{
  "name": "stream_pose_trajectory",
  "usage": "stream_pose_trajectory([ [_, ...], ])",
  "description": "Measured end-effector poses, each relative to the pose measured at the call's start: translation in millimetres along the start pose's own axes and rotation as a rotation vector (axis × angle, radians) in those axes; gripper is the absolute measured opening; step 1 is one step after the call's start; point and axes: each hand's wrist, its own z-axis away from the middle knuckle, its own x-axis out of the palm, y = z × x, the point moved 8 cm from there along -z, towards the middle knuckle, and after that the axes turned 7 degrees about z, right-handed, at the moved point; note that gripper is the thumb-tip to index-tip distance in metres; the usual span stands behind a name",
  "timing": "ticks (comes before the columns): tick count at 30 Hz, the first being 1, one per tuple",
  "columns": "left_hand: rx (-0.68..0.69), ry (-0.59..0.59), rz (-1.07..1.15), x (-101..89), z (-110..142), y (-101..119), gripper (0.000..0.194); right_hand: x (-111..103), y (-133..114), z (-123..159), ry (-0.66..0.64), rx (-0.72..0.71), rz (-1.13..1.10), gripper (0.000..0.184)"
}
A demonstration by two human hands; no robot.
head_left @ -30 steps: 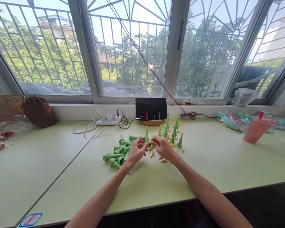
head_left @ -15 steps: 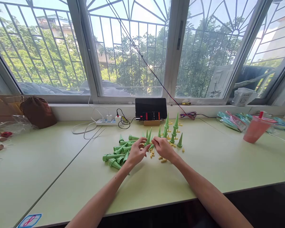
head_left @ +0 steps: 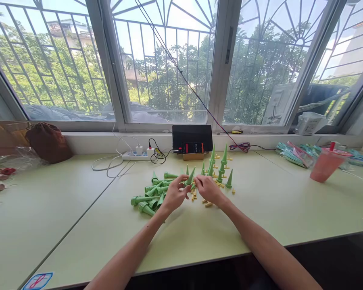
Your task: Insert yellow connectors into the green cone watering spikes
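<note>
In the head view, two hands are working; one green cone [head_left: 191, 176] is leaning, tip up, between the left hand's [head_left: 174, 196] thumb and fingers; the right hand [head_left: 209, 188] is pinching narrowly just beside its base, any contents too small to tell; one lone cone [head_left: 229, 180] is standing farther right; the green heap [head_left: 153, 191] is overlapping too much to count; one cup [head_left: 326, 165] is standing well apart.
</note>
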Motion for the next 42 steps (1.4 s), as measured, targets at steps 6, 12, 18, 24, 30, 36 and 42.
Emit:
stream_pose_trajectory([
  [6, -0.058, 0.079, -0.015, -7.3, -2, -4, 0.033, -4, -4, 1, 0.022, -0.002, -0.062, 0.031],
  [12, -0.074, 0.111, -0.018, -10.6, -2, -5, 0.039, -4, -7, 2, 0.012, -0.047, -0.098, 0.019],
  [18, -0.031, 0.103, -0.062, -9.8, -1, -1, 0.040, -2, -6, 2, -0.006, -0.062, -0.108, 0.023],
  [24, -0.025, 0.086, -0.058, -9.9, 0, 0, 0.039, -1, -5, 3, -0.020, -0.061, -0.090, 0.025],
  [30, -0.013, 0.053, -0.034, -8.0, 1, 4, 0.036, 1, -5, 3, -0.036, -0.072, -0.040, 0.029],
  [36, -0.032, 0.064, -0.006, -8.4, 0, 2, 0.038, 2, -4, 3, -0.055, -0.047, 0.024, 0.029],
  [42, -0.029, 0.050, 0.021, -6.0, 1, 4, 0.039, 2, -5, 3, -0.063, -0.054, 0.071, 0.030],
])
